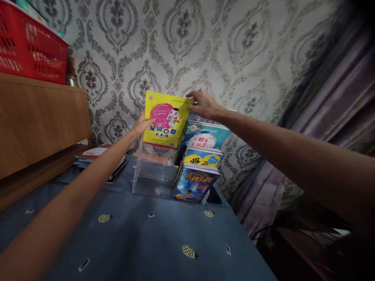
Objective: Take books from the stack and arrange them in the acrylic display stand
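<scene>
A yellow workbook [164,121] with a pink circle and a cartoon figure stands upright, held between both hands above the back left of a clear tiered book stand [155,181]. My left hand [143,124] grips its left edge, thumb on the cover. At its top right corner, my right hand [205,104] pinches it between thumb and fingers. On the stand's right side, books rise in steps: a blue book [195,185] in front, a yellow-and-blue book [202,158] behind it, then a teal book [211,134] and others partly hidden by my right hand.
The stand rests on a blue tablecloth [131,234] with pineapple prints. Left of it lies a pile of books [93,154], partly behind my left arm. A red basket [35,47] sits on a wooden cabinet [43,113]. Patterned wall behind; a curtain [263,191] hangs right.
</scene>
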A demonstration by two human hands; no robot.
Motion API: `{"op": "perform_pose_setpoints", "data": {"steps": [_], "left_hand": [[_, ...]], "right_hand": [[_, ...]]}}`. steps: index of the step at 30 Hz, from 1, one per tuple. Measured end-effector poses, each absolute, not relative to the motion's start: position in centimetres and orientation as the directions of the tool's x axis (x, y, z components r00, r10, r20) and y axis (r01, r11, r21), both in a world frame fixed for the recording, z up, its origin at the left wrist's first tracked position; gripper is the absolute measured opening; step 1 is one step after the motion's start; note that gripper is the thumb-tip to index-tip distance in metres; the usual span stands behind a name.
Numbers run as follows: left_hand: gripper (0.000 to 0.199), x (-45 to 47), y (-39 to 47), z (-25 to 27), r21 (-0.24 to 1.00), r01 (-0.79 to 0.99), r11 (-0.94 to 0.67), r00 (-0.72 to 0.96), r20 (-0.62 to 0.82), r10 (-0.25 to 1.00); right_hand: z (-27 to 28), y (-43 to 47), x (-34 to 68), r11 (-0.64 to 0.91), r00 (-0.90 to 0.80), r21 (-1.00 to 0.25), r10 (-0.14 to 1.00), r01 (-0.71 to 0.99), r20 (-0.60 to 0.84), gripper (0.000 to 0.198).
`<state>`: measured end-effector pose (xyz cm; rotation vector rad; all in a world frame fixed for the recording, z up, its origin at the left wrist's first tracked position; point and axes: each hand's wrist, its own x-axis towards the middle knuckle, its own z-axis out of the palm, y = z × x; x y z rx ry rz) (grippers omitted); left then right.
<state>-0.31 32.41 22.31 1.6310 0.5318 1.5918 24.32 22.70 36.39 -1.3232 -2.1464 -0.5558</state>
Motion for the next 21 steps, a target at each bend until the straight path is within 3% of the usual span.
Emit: {"op": "perform_pose_setpoints", "data": {"steps": [5, 7, 9, 11, 13, 18, 21], "left_hand": [[0.053, -0.6, 32.1, 22.7, 0.779, -0.143, -0.611, 0.042, 0.621, 0.782], [0.048, -1.4, 31.7, 21.8, 0.766, -0.063, -0.640, -0.036, 0.639, 0.768], [0.039, -2.8, 30.7, 19.6, 0.751, 0.174, -0.637, -0.111, 0.657, 0.745], [0.035, -4.4, 28.8, 16.1, 0.677, 0.512, -0.529, -0.106, 0.661, 0.743], [0.032, -6.0, 26.1, 11.9, 0.627, 0.626, -0.463, -0.057, 0.629, 0.776], [0.049, -9.5, 20.5, 4.5, 0.499, 0.794, -0.348, -0.004, 0.577, 0.817], [0.063, -12.0, 20.4, 3.5, 0.253, 0.952, -0.174, 0.003, 0.559, 0.829]], "right_hand": [[33.9, 18.8, 22.1, 0.453, -0.364, 0.126, 0.487, 0.882, 0.794, 0.050], [30.8, 16.0, 20.7, 0.553, -0.461, 0.165, 0.454, 0.817, 0.762, 0.046], [26.1, 13.0, 19.5, 0.703, -0.599, 0.163, 0.433, 0.692, 0.674, 0.042], [20.0, 10.2, 18.8, 0.847, -0.725, 0.082, 0.395, 0.525, 0.564, 0.039], [13.4, 7.9, 18.6, 0.906, -0.781, -0.052, 0.390, 0.420, 0.488, 0.036], [0.4, 3.8, 18.2, 0.767, -0.596, -0.379, 0.641, 0.518, 0.483, 0.029], [-2.8, 2.8, 17.7, 0.731, -0.543, -0.465, 0.682, 0.499, 0.489, 0.029]]}}
